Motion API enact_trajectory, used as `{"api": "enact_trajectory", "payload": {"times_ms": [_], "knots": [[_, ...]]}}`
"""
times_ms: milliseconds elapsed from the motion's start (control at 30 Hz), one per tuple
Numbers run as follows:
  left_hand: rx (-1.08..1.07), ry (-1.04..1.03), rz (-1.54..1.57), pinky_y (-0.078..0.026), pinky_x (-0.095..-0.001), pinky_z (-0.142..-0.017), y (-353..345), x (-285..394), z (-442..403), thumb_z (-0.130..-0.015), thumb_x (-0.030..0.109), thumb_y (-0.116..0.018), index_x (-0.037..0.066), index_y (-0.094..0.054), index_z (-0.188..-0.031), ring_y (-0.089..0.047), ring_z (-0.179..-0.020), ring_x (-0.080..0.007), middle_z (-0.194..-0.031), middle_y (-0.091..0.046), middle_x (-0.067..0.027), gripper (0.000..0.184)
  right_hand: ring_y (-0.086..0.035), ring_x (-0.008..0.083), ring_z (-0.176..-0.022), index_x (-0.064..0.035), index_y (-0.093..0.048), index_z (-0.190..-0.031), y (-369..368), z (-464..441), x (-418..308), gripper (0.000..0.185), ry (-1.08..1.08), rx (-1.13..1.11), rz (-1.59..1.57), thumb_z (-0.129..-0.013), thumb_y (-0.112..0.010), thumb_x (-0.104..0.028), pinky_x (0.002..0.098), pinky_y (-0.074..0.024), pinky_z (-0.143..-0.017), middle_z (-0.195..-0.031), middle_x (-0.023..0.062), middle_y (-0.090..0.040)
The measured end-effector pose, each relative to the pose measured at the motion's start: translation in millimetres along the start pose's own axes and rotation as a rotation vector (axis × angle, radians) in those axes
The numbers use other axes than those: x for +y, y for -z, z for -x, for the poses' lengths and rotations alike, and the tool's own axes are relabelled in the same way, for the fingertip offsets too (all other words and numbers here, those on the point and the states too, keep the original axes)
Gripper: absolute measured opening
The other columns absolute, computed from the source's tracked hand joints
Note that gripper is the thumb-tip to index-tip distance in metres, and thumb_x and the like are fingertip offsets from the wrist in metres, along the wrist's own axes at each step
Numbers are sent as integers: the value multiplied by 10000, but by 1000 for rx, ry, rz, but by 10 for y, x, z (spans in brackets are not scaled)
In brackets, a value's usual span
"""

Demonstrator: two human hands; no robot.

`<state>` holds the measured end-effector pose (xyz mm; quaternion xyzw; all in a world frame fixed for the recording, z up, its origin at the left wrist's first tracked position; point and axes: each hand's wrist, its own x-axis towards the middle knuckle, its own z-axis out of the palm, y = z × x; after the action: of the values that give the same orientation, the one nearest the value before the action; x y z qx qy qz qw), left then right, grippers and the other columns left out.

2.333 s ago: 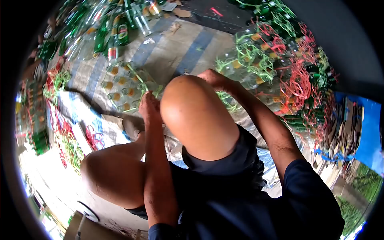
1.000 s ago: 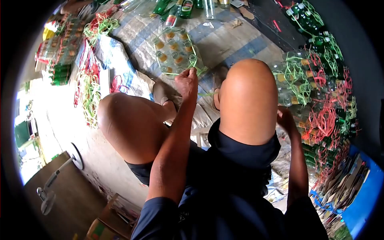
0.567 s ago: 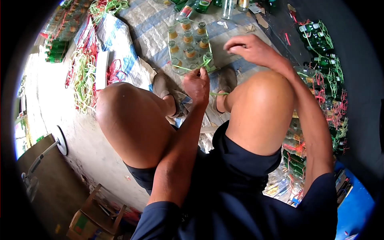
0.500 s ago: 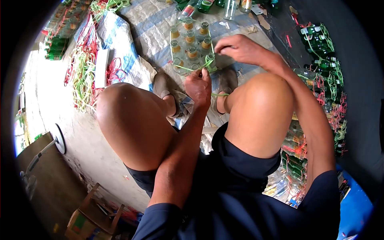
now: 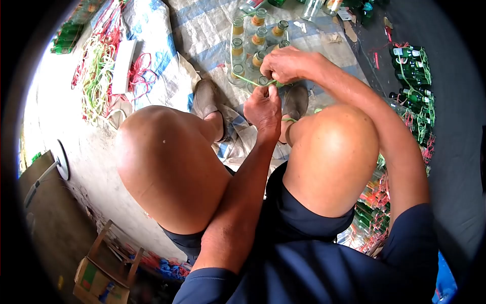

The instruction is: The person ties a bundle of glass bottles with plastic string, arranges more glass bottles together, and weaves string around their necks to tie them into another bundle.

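Several clear glass bottles (image 5: 259,38) with yellow-orange neck labels stand upright in a tight group on the striped sheet. A green strap (image 5: 247,80) runs around them. My left hand (image 5: 264,107) pinches the strap at the near edge of the group, with thumb and forefinger together. My right hand (image 5: 284,65) is over the near right corner of the group, fingers closed and bent down at the strap beside the left hand. Its fingertips are partly hidden, so what they grip is unclear.
Green and red straps (image 5: 98,76) lie at the left beside a white block (image 5: 123,66). Bundled green bottles (image 5: 415,73) line the right side. Loose bottles (image 5: 312,7) lie at the top. My shoes are on the striped sheet (image 5: 202,30). A cardboard box (image 5: 98,283) is at the lower left.
My right hand has come from beside my right knee, over it, and in to the strap near my left hand. The left hand keeps its pinch. The view has shifted.
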<state>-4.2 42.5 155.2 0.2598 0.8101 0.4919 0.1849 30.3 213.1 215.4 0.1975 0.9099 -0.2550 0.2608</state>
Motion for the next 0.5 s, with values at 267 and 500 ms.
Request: {"api": "enact_trajectory", "payload": {"times_ms": [267, 500], "knots": [[-4, 93, 2, -512, -385, -619, -5, 58, -9, -836, 238, -736, -13, -721, -801, -667, -590, -313, -696, -661, -218, 254, -705, 277, -757, -65, -783, -937, 141, -238, 5, 233, -66, -322, -130, -724, -690, -60, 433, -515, -639, -804, 136, -746], [9, 79, 77, -482, -398, -604, -37, 12, 30, -882, 218, -718, -48, -682, -798, -601, -549, -296, -660, -625, -218, 281, -689, 220, -749, -15, -770, -960, -32, -203, 167, 260, -65, -136, -282, -732, -653, -54, 377, -519, -657, -810, 130, -744]]}}
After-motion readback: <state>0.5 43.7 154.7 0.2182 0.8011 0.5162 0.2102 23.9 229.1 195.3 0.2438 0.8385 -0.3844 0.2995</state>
